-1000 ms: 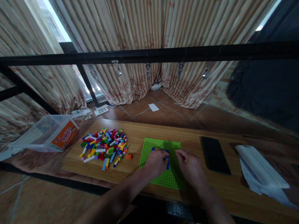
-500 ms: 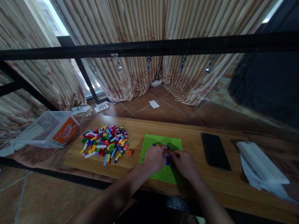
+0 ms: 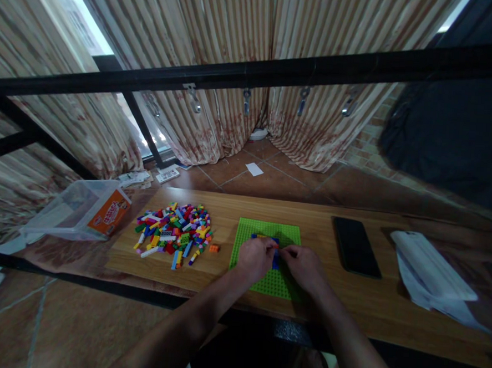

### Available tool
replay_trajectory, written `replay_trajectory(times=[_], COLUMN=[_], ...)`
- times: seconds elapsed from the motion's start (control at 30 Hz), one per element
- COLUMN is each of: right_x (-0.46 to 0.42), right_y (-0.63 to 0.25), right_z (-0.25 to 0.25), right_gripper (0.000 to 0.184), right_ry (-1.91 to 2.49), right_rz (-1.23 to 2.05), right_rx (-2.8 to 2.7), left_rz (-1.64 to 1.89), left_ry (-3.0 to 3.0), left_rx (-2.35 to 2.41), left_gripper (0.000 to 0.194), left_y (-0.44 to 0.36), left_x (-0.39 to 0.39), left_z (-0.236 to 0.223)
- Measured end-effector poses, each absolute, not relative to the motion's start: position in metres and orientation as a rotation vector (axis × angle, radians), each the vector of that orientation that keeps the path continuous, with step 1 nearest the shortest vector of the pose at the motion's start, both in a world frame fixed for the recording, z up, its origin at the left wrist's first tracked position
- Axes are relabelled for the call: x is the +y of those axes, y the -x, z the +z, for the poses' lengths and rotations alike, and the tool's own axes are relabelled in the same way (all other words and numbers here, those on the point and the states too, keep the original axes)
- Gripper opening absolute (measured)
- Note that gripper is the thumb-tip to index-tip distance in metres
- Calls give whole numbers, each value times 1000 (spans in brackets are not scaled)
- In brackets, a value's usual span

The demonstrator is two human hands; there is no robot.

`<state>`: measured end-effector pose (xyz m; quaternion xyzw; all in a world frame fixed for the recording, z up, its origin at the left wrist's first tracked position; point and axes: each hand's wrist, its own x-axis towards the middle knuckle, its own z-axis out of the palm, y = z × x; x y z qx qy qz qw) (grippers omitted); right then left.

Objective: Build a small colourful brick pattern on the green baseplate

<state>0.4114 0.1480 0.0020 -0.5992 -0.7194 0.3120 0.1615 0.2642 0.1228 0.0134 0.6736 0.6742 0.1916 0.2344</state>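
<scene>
A green studded baseplate (image 3: 247,228) lies on the wooden board, with a group of blue bricks (image 3: 275,260) built on its middle. Over the left part of this build, my left hand (image 3: 255,258) is closed, its fingertips on a small red brick (image 3: 275,245). My right hand (image 3: 304,266) comes in from the right, thumb and fingers pinched together beside the blue bricks; whatever it holds is hidden. A bit of yellow shows along the build's far edge. The hands cover much of the build.
A heap of mixed coloured bricks (image 3: 176,230) spreads to the left, with an orange brick (image 3: 214,248) apart from it. Farther left sits a clear plastic bin (image 3: 73,207). On the right lie a black phone (image 3: 355,246) and a white packet (image 3: 432,267). A dark rail (image 3: 252,76) crosses behind.
Both hands stay over the build, with only slight finger movement around the red brick. The view has shifted very slightly.
</scene>
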Motion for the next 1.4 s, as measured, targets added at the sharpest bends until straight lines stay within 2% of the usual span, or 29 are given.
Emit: replay_trajectory(times=[0.37, 0.93, 1.2, 1.4], right_x=[144, 149, 152, 153], right_y=[-412, -415, -414, -411], right_z=[7, 6, 6, 5], right_gripper=[23, 27, 21, 21], right_ry=[1687, 1748, 1755, 1740], right_rz=[925, 912, 947, 918], right_rx=[-1970, -2025, -2078, -2131], left_rz=[674, 553, 204, 101], left_ry=[-1848, -1870, -1780, -1828], left_rx=[1856, 1876, 1898, 1827], left_gripper=[24, 31, 17, 18], left_y=[-270, -264, -262, -264], left_x=[117, 127, 141, 149], left_z=[3, 13, 22, 31])
